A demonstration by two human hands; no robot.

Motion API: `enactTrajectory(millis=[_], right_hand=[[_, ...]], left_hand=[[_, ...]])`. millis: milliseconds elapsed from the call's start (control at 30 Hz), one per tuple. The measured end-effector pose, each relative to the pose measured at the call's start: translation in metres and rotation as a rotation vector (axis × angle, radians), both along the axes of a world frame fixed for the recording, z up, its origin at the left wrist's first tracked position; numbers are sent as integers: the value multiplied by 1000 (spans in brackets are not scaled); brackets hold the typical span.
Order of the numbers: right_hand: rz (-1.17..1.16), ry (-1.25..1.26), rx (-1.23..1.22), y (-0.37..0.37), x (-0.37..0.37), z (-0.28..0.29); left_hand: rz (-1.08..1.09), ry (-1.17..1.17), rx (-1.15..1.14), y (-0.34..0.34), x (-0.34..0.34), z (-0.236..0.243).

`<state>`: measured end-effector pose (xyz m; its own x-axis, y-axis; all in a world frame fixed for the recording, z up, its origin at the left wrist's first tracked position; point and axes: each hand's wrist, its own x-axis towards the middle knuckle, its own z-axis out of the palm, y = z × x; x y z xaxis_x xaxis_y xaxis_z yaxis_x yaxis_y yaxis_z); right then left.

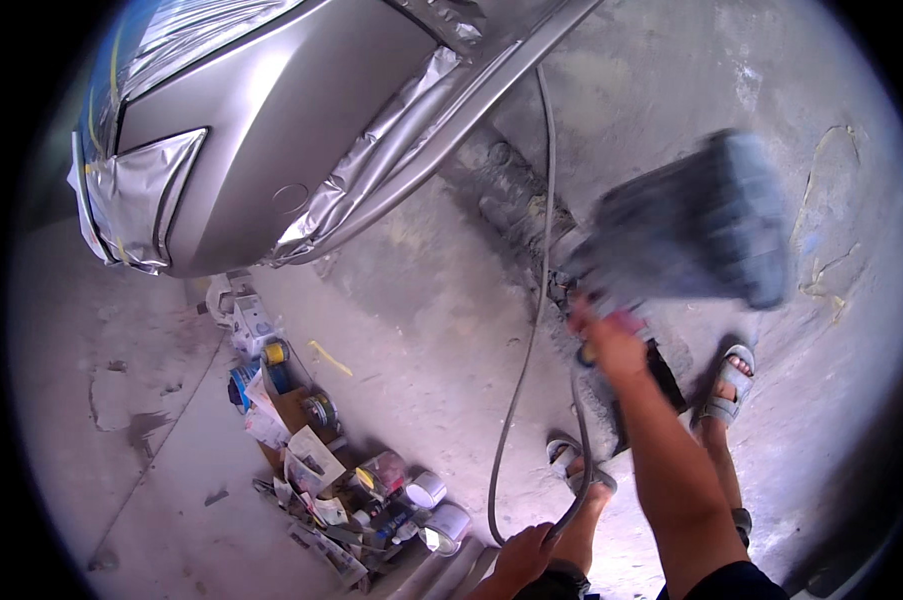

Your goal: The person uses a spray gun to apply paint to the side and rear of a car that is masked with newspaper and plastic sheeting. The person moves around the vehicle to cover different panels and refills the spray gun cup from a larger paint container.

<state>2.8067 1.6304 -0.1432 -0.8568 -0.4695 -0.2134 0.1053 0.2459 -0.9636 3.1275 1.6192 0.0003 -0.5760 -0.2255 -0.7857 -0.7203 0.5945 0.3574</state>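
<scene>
My right hand (611, 340) grips a motion-blurred tool with a grey cup (681, 225), apparently a spray gun, held out over the floor at right; a hose runs down from below it. My left hand (521, 560), at the lower edge, is closed around the grey hose (506, 425), which loops up past the tool. At upper left is a silver vehicle body panel (251, 140), with crinkled foil masking (146, 195) and blue and yellow masking along its edge.
A heap of cans, papers and cardboard (316, 460) lies on the concrete floor (391, 320) at lower left. A dark grimy strip (506, 185) crosses the floor under the hose. My sandalled feet (726, 385) stand at lower right, beside a dark slot (661, 375).
</scene>
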Motion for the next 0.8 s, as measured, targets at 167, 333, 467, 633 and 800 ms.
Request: enactTrajectory(millis=[167,333,467,633,800], right_hand=[[131,-675,-534,-44,68,22],[-128,-193,-66,-5,-12,15],[-687,-246,90,56,-117,51],[-809,-93,-27,75,-141,70],[-384,-323,-212,31,-46,45]], left_hand=[[-118,-268,228,1,16,14],[-92,-99,203,27,22,8],[-19,29,161,34,-26,17],[-15,40,59,36,-21,3],[-154,-209,81,29,-24,32]])
